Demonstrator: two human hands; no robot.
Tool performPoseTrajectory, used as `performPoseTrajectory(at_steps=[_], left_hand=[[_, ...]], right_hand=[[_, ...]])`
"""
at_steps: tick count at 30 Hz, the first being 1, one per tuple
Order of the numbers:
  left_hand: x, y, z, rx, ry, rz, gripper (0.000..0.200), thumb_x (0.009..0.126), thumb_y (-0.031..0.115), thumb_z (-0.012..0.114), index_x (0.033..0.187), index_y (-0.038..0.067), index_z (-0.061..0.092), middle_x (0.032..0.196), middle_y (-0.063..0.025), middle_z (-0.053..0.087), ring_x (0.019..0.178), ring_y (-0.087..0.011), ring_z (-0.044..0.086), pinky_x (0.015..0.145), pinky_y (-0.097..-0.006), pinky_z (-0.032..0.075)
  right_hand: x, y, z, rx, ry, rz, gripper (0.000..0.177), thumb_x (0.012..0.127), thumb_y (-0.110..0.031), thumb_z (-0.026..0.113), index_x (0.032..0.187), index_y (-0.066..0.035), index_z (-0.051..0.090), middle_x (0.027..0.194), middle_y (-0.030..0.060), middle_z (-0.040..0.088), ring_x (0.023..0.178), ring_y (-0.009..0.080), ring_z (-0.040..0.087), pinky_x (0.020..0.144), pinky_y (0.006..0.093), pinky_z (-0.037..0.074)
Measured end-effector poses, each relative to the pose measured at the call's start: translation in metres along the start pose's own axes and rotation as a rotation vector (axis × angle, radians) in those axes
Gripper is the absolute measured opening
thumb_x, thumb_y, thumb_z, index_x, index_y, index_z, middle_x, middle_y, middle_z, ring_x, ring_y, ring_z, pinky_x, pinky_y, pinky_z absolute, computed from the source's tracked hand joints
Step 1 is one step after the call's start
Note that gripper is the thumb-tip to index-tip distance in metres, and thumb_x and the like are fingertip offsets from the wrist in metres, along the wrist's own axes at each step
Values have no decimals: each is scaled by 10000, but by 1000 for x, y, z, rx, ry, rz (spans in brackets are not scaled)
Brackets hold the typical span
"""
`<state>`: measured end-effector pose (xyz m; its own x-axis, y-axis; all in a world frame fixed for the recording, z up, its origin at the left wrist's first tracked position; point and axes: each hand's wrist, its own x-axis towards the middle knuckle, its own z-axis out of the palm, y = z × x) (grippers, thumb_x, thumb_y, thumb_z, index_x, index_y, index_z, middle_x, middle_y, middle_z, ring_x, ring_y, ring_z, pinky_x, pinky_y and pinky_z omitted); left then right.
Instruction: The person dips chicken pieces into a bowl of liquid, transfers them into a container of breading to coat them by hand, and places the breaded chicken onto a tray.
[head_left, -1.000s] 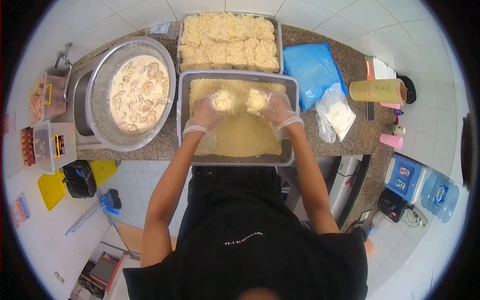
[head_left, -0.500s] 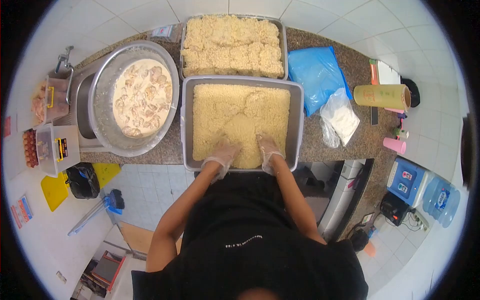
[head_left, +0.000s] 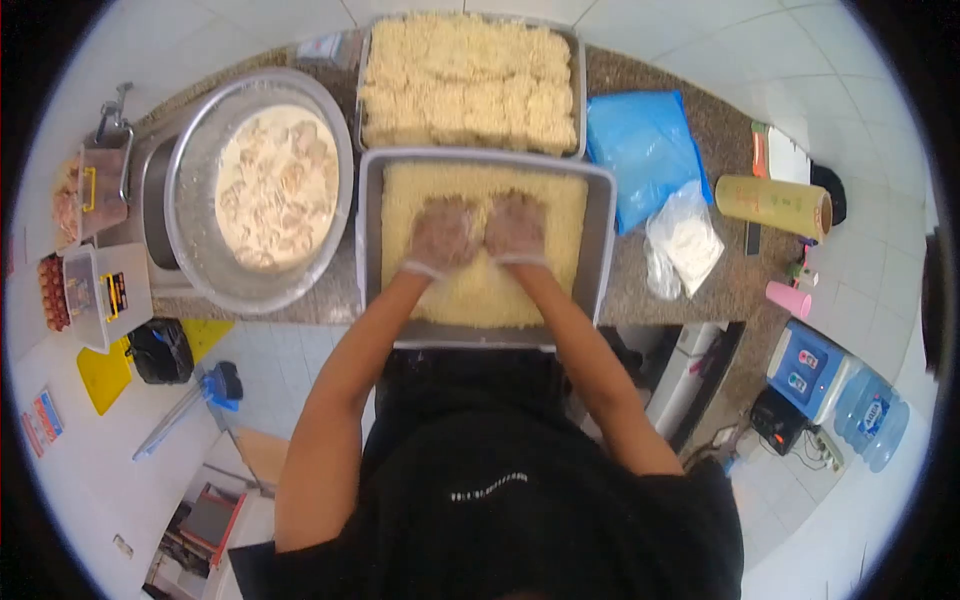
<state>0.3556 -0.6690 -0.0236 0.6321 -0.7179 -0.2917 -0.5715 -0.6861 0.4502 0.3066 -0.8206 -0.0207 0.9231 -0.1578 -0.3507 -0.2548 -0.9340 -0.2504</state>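
A grey tub (head_left: pixel 609 215) holds a wide bed of pale yellow crumbs (head_left: pixel 480 300). Both hands wear clear plastic gloves and lie side by side on the crumbs, a narrow gap between them. My left hand (head_left: pixel 444 233) is palm down, its fingers spread flat and pointing toward the far wall of the tub. My right hand (head_left: pixel 516 226) rests flat in the same way, fingers apart. Neither hand visibly grasps anything. Behind the tub, a second tray (head_left: pixel 581 95) holds rows of crumb-coated pieces (head_left: pixel 470 75).
On the left, a large metal bowl (head_left: pixel 180 215) contains pieces in creamy batter, beside a sink (head_left: pixel 160 205). A blue plastic bag (head_left: pixel 645 150), a clear bag of white powder (head_left: pixel 690 248) and a film roll (head_left: pixel 770 204) lie on the right. A pink cup (head_left: pixel 789 299) stands farther right.
Both hands have moved forward from the near part of the crumbs to the middle and closer together. The crumbs are now more level there, and bare tub floor shows along the near edge.
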Motion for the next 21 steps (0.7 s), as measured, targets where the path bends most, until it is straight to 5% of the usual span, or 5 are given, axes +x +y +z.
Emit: performPoseTrajectory(at_steps=[5,11,13,16,21], left_hand=[[-18,-5,26,207,60,10,640,812,421,528,1346,74,464,1380,-205,418,1313,-370,346,1125,-493,187],[6,-14,0,37,-407,-115,667,846,463,503,1433,183,357,1496,-158,288,1373,-357,261,1136,-497,151],[1,-26,-30,-49,-550,-20,743,798,468,610,1441,214,337,1511,-158,254,1379,-369,242,1131,-492,170],[7,-42,-42,-138,-787,-227,794,722,412,725,1405,180,392,1417,-198,401,1295,-365,397,1072,-465,309],[-17,-62,6,-92,-257,28,700,672,333,757,1279,88,509,1129,-244,599,1068,-364,589,912,-433,462]], right_hand=[[-15,0,29,-66,60,32,515,874,-273,452,1366,-122,444,1366,225,416,1296,375,350,1116,515,181],[13,66,15,18,-475,-385,549,929,-337,432,1416,-93,361,1484,196,289,1378,347,263,1133,480,191],[-5,29,-62,226,-430,0,532,914,-380,481,1368,-111,418,1386,174,431,1314,323,366,1102,398,273],[-38,34,-65,-22,-216,-85,452,862,-325,573,1237,-76,535,1200,198,578,1128,343,546,958,406,429],[-42,43,-48,210,-200,-77,375,796,-225,624,1139,-76,609,948,211,651,896,373,629,773,428,496]])
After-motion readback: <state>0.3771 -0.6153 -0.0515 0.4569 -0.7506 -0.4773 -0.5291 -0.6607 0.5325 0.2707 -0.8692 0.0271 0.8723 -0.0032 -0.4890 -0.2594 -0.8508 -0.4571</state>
